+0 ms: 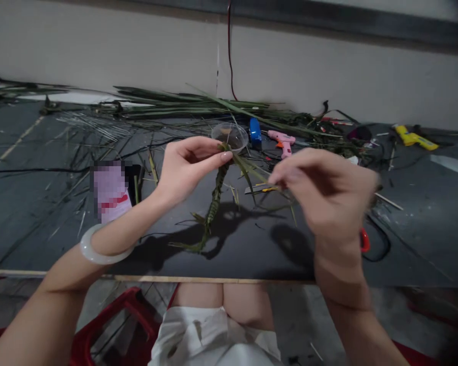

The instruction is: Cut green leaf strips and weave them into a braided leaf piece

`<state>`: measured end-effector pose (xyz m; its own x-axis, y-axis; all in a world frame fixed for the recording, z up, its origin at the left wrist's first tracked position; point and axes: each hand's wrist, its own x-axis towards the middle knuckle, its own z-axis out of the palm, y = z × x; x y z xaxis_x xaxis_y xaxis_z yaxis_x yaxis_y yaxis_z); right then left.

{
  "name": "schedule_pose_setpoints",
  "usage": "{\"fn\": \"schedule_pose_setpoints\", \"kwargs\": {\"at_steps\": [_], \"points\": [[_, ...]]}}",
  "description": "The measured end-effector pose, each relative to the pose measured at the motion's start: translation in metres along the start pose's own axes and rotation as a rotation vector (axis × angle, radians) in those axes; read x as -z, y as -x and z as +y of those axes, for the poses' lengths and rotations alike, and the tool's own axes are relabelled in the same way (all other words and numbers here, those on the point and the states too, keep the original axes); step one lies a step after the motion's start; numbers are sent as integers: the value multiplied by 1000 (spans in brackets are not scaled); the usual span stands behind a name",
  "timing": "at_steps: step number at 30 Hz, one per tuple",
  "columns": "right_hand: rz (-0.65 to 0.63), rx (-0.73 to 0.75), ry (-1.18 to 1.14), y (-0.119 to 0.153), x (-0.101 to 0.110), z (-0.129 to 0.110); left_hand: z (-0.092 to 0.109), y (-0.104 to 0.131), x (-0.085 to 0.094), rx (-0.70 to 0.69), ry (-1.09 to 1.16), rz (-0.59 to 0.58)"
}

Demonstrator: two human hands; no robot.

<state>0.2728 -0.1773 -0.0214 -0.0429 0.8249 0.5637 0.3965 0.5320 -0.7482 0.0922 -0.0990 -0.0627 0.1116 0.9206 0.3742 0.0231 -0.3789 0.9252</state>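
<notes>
Between thumb and fingers, my left hand (pixel 189 165) pinches the top end of a woven green leaf figure (pixel 214 203). Its braided body hangs down over the table, and forked leaf tips spread at the bottom. From the pinched end, a long leaf strip (pixel 254 172) runs right to my right hand (pixel 324 190), whose fingers are closed on it; this hand is slightly blurred. Behind my left fingertips stands a clear plastic bowl (pixel 238 137). Under the strip lies a utility knife (pixel 265 190) with a yellow part.
Long green leaves (pixel 191 104) lie piled along the wall. A blue tape roll (pixel 255 132), a pink glue gun (pixel 283 142) and a yellow glue gun (pixel 416 138) are at the back. A phone (pixel 110 190) lies left. Leaf scraps litter the grey table (pixel 252 259). Red stools (pixel 116 320) stand below.
</notes>
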Motion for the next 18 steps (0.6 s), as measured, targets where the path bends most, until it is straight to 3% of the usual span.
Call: {"fn": "schedule_pose_setpoints", "kwargs": {"at_steps": [3,7,13,18], "points": [[-65,-95,41,-9,-14,42,-13,0,-11,255,188,-22],[-172,-232,47,6,-28,78,-43,15,-20,505,389,-13],[-231,-489,-137,20,-49,108,-79,33,-19,654,408,-4],[-264,-631,-277,26,-54,118,-92,36,-15,706,400,-39]]}}
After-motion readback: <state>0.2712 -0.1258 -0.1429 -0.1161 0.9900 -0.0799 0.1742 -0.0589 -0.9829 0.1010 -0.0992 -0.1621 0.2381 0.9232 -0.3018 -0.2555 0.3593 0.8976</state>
